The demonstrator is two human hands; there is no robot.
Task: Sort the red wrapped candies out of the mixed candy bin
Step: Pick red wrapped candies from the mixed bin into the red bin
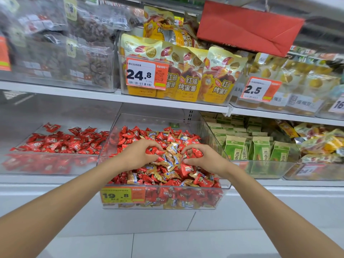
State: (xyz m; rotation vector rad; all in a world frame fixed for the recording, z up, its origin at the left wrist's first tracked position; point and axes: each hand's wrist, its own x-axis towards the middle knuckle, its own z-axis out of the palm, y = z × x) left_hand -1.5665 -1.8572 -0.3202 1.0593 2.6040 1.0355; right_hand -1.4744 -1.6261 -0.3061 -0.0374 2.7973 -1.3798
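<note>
Head view.

Mixed candy bin (158, 120): clear plastic, on the lower shelf (55, 180), its front jutting past the shelf's front edge. It is filled with red candies (130, 135) and gold candies (172, 159); the gold ones are thickest at the middle, the red ones along the back, sides and front. An orange price tag (122, 195) reading 19.8 is on the left of the front wall.

Left hand (138, 155): over the middle of the bin, resting on the pile, fingers curled, thumb and forefinger closed around a red candy at the edge of the gold heap.

Right hand (204, 159): opposite the left, just across the gold heap, fingers curled. A red candy lies against its fingers; whether the hand grips it I cannot tell.

Second bin (46, 164): clear, just left of the mixed bin on the same shelf, holding only red candies.

Green packets (238, 148): upright in rows in a clear bin just right of the mixed bin.

Upper shelf (74, 91): yellow pouches (188, 79) in a clear bin above the mixed bin, with a tag (147, 73) reading 24.8. To their left are clear bags of brown dried fruit (93, 28), blurred. To their right is a tag (258, 89) reading 2.5.

Red envelope (247, 27): hanging at the top right.
</note>
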